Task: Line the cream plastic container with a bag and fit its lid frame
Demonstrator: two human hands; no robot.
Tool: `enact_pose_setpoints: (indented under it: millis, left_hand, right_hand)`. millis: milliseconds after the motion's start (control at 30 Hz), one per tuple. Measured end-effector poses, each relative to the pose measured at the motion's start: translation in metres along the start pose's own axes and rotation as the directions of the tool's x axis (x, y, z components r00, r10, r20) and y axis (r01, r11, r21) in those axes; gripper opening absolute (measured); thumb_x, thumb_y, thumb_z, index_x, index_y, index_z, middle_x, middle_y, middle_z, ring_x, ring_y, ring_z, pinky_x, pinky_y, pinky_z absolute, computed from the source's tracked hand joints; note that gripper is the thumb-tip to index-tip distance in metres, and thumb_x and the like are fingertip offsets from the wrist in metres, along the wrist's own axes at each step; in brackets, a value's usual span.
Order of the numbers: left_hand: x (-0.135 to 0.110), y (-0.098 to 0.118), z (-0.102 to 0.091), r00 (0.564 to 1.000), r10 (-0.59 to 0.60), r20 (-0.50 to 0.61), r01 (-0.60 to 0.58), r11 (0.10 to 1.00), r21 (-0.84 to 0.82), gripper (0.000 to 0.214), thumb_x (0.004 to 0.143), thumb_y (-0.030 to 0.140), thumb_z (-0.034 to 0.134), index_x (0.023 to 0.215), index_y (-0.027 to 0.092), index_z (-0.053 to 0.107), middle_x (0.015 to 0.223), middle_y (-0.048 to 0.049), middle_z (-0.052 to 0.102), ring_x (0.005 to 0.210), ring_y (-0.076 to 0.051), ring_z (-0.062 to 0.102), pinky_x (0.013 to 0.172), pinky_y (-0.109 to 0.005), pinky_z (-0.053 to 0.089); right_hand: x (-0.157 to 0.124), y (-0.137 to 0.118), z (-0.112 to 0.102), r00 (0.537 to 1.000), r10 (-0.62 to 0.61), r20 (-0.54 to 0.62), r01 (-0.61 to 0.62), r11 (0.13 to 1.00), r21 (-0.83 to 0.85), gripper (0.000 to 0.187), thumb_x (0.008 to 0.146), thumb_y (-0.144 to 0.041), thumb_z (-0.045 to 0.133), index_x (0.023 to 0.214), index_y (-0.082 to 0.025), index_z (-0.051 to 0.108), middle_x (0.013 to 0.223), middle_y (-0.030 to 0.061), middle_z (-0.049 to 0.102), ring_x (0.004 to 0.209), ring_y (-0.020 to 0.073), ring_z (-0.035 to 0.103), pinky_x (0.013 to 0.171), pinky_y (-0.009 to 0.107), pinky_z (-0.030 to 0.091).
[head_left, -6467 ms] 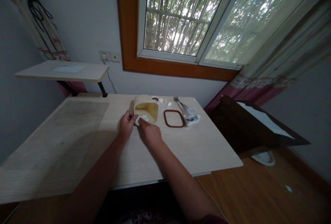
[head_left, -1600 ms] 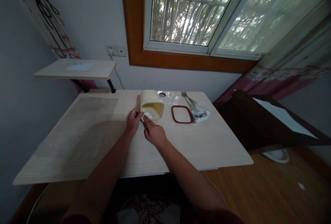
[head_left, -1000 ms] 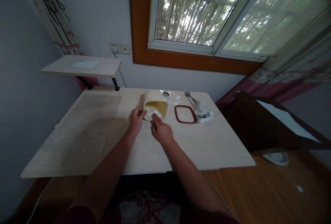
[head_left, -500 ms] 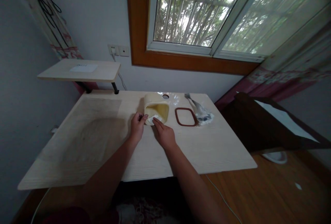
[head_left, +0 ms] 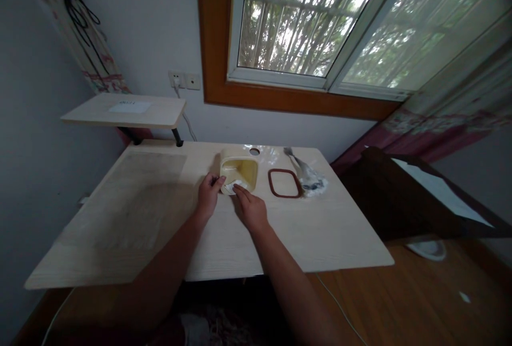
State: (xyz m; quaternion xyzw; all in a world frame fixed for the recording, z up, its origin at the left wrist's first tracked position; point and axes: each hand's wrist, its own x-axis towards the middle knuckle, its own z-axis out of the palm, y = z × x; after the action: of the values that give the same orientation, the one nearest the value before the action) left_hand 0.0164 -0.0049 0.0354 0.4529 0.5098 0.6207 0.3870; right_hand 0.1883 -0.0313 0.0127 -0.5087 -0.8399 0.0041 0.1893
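Note:
A cream plastic container (head_left: pixel 239 167) lies on the pale wooden table (head_left: pixel 160 212), its opening turned toward me. My left hand (head_left: pixel 208 196) grips the container's near left rim with curled fingers. My right hand (head_left: pixel 251 208) presses a small white wad, perhaps tissue (head_left: pixel 232 186), against the container's near edge with its fingertips. Just right of the container lies a dark red sealing ring (head_left: pixel 284 183), flat on the table.
A fork on a clear plastic wrapper (head_left: pixel 308 175) lies right of the ring. A small raised shelf (head_left: pixel 124 111) with a paper stands at the back left. A dark wooden piece of furniture (head_left: pixel 416 196) sits right of the table. A window is behind.
Both hands stay at the container's near rim. The white wad has shifted slightly along the rim, and the container's opening now faces more upward. The camera has moved a little.

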Motion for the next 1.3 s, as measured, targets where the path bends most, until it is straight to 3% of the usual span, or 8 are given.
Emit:
enact_pose_setpoints:
  millis: [367, 833, 967, 1067, 1300]
  left_hand:
    - [-0.003, 0.001, -0.009, 0.996, -0.064, 0.061, 0.071, 0.990, -0.123, 0.038, 0.078, 0.051, 0.072, 0.071, 0.020, 0.052, 0.065, 0.0039, 0.048, 0.060, -0.011, 0.046, 0.056, -0.023, 0.041]
    - [-0.014, 0.014, -0.006, 0.986, -0.165, 0.020, 0.166, 0.972, -0.169, 0.040, 0.071, 0.052, 0.077, 0.070, 0.018, 0.057, 0.065, 0.0033, 0.054, 0.060, -0.011, 0.051, 0.059, -0.024, 0.046]
    - [-0.014, 0.017, -0.005, 0.983, -0.184, 0.015, 0.185, 0.973, -0.138, 0.043, 0.069, 0.055, 0.078, 0.069, 0.018, 0.058, 0.065, 0.0021, 0.057, 0.060, -0.012, 0.054, 0.060, -0.026, 0.048]
    - [-0.014, 0.019, -0.007, 0.985, -0.172, -0.005, 0.172, 0.985, -0.023, 0.042, 0.072, 0.056, 0.076, 0.070, 0.017, 0.060, 0.067, 0.0005, 0.059, 0.062, -0.013, 0.056, 0.061, -0.027, 0.050]
    - [-0.015, 0.014, -0.005, 0.991, -0.129, -0.039, 0.133, 0.987, 0.092, 0.041, 0.075, 0.056, 0.074, 0.070, 0.018, 0.059, 0.064, 0.0014, 0.057, 0.061, -0.013, 0.055, 0.059, -0.025, 0.047]
  right_hand:
    - [-0.003, -0.001, 0.006, 0.999, -0.044, -0.033, 0.045, 0.997, 0.057, 0.038, 0.107, -0.026, 0.042, 0.143, -0.021, 0.054, 0.147, 0.0085, 0.055, 0.117, 0.0172, 0.065, 0.098, 0.028, 0.053]
    - [-0.008, -0.003, 0.002, 0.996, -0.039, -0.074, 0.050, 0.987, 0.153, 0.035, 0.107, -0.023, 0.041, 0.138, -0.021, 0.058, 0.143, 0.0070, 0.059, 0.120, 0.0147, 0.063, 0.100, 0.025, 0.052]
    - [-0.009, -0.005, -0.005, 0.998, -0.016, -0.064, 0.025, 0.989, 0.149, 0.035, 0.108, -0.026, 0.041, 0.138, -0.022, 0.059, 0.143, 0.0060, 0.059, 0.120, 0.0149, 0.063, 0.100, 0.025, 0.053]
    - [-0.010, -0.007, -0.014, 0.999, -0.015, -0.038, 0.020, 0.992, 0.125, 0.037, 0.108, -0.028, 0.039, 0.140, -0.023, 0.057, 0.145, 0.0054, 0.058, 0.122, 0.0154, 0.063, 0.100, 0.026, 0.053]
    - [-0.017, 0.002, -0.049, 0.990, -0.007, 0.141, 0.014, 0.999, -0.047, 0.044, 0.108, -0.034, 0.037, 0.149, -0.025, 0.048, 0.153, 0.0067, 0.048, 0.106, 0.0215, 0.070, 0.086, 0.034, 0.059]
